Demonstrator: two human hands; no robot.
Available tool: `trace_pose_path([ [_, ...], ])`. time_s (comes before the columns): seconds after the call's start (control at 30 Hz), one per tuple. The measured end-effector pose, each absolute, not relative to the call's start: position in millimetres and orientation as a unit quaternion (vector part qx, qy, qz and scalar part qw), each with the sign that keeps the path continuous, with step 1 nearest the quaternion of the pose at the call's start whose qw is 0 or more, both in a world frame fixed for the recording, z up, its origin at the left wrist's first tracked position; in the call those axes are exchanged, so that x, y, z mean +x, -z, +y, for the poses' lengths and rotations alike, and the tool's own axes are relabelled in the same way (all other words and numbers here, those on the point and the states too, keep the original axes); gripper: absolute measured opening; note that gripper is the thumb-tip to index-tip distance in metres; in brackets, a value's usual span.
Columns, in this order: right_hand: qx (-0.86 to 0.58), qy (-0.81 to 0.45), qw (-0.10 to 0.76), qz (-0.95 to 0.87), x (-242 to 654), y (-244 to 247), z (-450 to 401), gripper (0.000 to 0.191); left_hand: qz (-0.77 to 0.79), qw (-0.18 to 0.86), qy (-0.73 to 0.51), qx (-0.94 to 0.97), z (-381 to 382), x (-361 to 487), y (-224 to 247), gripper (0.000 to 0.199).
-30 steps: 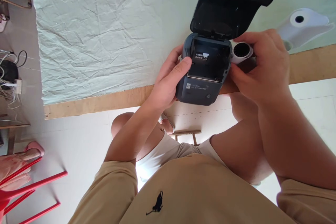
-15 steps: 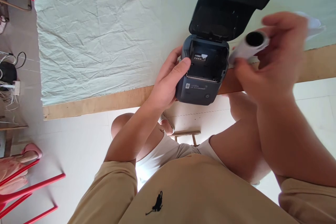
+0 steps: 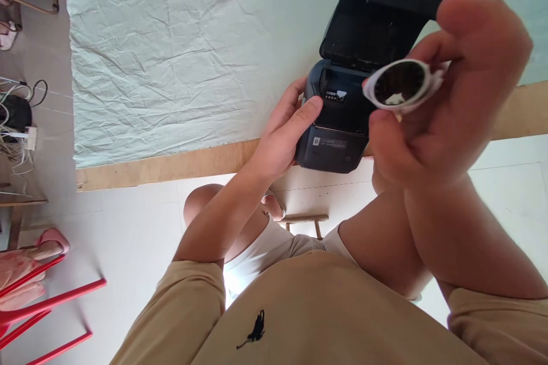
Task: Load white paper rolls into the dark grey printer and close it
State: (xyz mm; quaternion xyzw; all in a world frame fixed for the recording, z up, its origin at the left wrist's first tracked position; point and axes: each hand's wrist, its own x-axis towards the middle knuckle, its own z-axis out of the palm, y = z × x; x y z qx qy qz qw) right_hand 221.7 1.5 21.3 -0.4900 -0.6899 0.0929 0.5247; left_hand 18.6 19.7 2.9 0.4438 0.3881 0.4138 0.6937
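Observation:
My left hand [image 3: 285, 128] grips the left side of a dark label printer [image 3: 331, 151], its thumb on the rim. The printer's lid [image 3: 372, 28] is swung up, and the bay inside shows a small white printed sticker [image 3: 336, 96]. In my right hand [image 3: 466, 85] is a white paper roll [image 3: 422, 97], pinched between thumb and fingers. The roll's dark hollow core faces me. It is held over the printer's right edge and hides part of the bay; whether it touches the printer I cannot tell.
A pale green wrinkled cloth [image 3: 171, 57] covers the table, whose wooden edge [image 3: 171, 174] runs in front of me. On the left floor are a red stool frame [image 3: 55, 302], tangled cables [image 3: 17, 148] and a person's foot in a pink slipper [image 3: 53, 239].
My right hand has brought the roll closer to me and turned it so the open core faces me. The printer has shifted slightly right in view, still in my left hand.

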Motion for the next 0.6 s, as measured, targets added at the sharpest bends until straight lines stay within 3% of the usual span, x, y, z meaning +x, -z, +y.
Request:
trace_pose_path([
  [0.13,-0.452,0.021,0.506,-0.734,219.8,-19.3,5.1,0.043,0.375,0.693,-0.431,0.441,17.6,18.7,-5.6,0.060],
  [0.23,-0.462,0.068,0.476,-0.746,224.4,-16.6,6.7,0.029,0.375,0.693,-0.420,0.450,17.4,16.8,-6.8,0.056],
  [0.4,-0.451,0.051,0.481,-0.750,224.8,-16.3,8.8,0.008,0.385,0.682,-0.408,0.470,21.7,15.1,-0.8,0.058],
  [0.6,-0.470,0.057,0.458,-0.752,224.7,-17.8,7.9,0.005,0.368,0.686,-0.420,0.467,20.0,17.0,-4.3,0.057],
])
